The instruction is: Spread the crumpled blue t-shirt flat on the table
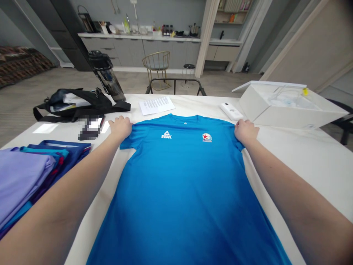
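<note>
A blue T-shirt lies spread front side up on the white table, its collar toward the far edge and its lower hem out of frame. White lettering and a round badge mark its chest. My left hand pinches the shirt at its left sleeve, near the shoulder. On the opposite side, my right hand has its fingers closed on the right sleeve. Both arms are stretched forward along the shirt's sides. The fabric between the hands looks mostly flat, with faint creases lower down.
Folded clothes are stacked at the left. Behind them are a black bag and a tall dark bottle. A printed sheet, a small white device and an open white box stand along the far side.
</note>
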Demonstrator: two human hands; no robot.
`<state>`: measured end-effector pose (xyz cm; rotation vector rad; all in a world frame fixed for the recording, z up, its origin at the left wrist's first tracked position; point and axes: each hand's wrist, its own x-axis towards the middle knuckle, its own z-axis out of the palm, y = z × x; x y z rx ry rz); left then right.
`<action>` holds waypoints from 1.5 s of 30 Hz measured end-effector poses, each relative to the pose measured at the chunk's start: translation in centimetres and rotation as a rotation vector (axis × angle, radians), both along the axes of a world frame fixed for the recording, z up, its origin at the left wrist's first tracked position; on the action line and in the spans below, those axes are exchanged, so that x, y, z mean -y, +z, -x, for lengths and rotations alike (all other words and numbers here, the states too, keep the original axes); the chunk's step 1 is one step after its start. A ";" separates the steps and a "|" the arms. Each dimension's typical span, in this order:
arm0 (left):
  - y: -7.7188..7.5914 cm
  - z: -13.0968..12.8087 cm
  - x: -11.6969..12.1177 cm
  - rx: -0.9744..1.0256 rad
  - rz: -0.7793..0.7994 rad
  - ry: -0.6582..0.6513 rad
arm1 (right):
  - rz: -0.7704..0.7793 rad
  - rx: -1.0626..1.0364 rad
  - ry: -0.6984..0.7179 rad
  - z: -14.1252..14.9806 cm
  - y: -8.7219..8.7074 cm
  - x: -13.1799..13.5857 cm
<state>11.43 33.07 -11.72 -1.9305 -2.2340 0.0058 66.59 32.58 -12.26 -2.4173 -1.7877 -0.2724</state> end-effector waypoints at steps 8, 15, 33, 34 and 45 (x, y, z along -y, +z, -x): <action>0.0 -10.0 -4.9 0.207 0.050 -0.218 | 0.099 -0.183 0.290 8.5 0.8 -4.7; -0.9 -13.3 -8.1 0.307 0.029 -0.176 | 0.050 -0.246 0.196 10.3 -0.8 -7.7; -0.3 -2.8 6.1 0.077 -0.008 0.032 | 0.115 -0.176 -0.004 -0.3 -0.1 6.4; -0.3 -2.2 6.4 0.087 0.011 0.040 | 0.118 -0.175 -0.010 -0.6 -0.3 6.8; 1.0 -0.8 7.8 0.172 -0.206 -0.193 | -0.122 -0.176 -0.030 -4.8 0.6 9.8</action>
